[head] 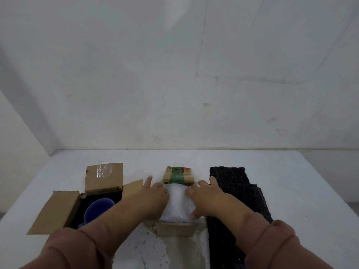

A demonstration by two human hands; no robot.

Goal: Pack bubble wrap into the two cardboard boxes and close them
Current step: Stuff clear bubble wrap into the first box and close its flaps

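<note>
Two boxes are sitting on the table (233, 160): one left box (58, 208) and one middle box (177, 228). One blue cup (99, 208), one clear wrap (177, 204), one black wrap (233, 191) and two hands, left (155, 193) and right (206, 193), are showing.

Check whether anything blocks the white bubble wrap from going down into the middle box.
Nothing visible does. The left hand and right hand press the white bubble wrap straight into the open middle box; its far flap is folded back.

Two bare hands, left hand (157, 195), right hand (204, 195), bare forearms behind them, brown sleeves (272, 243) bunched in folds further back
</note>
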